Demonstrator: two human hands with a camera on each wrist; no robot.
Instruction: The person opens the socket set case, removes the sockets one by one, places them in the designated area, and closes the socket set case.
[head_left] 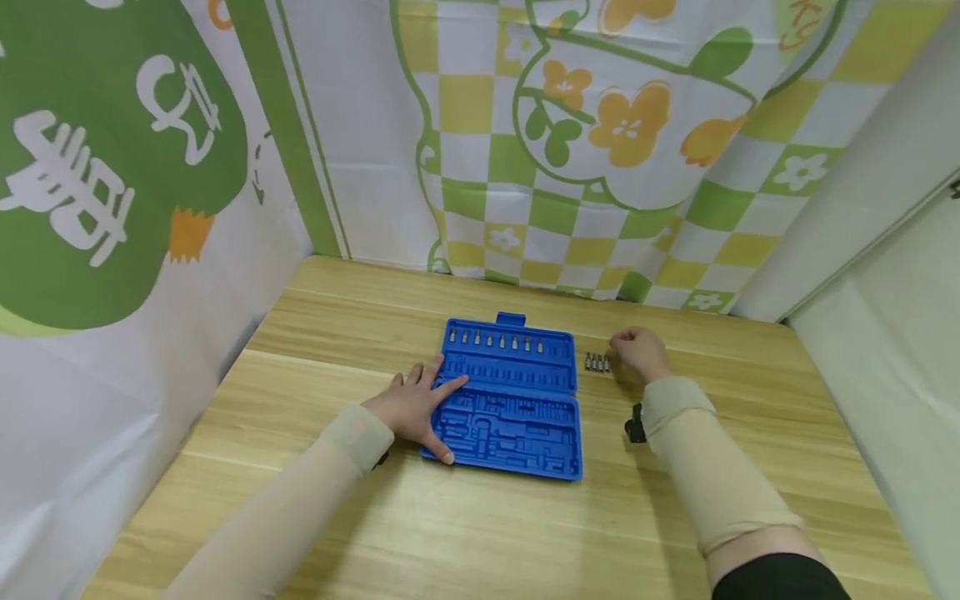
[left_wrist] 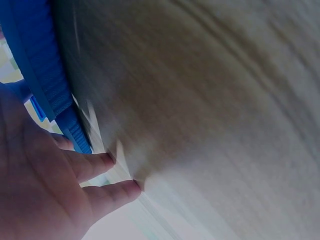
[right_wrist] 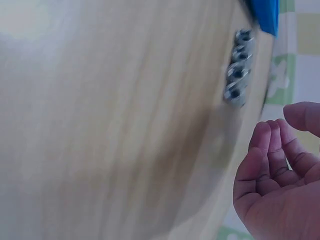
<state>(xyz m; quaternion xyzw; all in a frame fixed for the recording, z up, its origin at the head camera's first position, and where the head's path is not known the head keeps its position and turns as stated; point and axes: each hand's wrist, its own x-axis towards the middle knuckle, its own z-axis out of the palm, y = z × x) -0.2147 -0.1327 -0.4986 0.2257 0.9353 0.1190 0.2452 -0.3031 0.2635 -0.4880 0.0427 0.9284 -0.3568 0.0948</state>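
A blue plastic bit case (head_left: 517, 392) lies unfolded on the table, its upper half holding a row of small metal bits (head_left: 502, 341) and its lower half moulded with compartments. My left hand (head_left: 408, 404) is spread across the case's left edge, thumb at the lower corner and forefinger over the hinge area. In the left wrist view, fingertips (left_wrist: 135, 187) of that hand reach down to the tabletop. Just right of the case stands a short row of several metal bits (head_left: 597, 362). My right hand (head_left: 641, 352) hovers beside them, fingers loosely bent, with nothing visible between thumb and fingertips.
The wooden table (head_left: 480, 533) carries the case and the loose bits. A patterned curtain (head_left: 465, 200) hangs along its back edge, and more white cloth (head_left: 97, 400) borders the left side. A dark wrist device (head_left: 635, 425) sits at the right sleeve.
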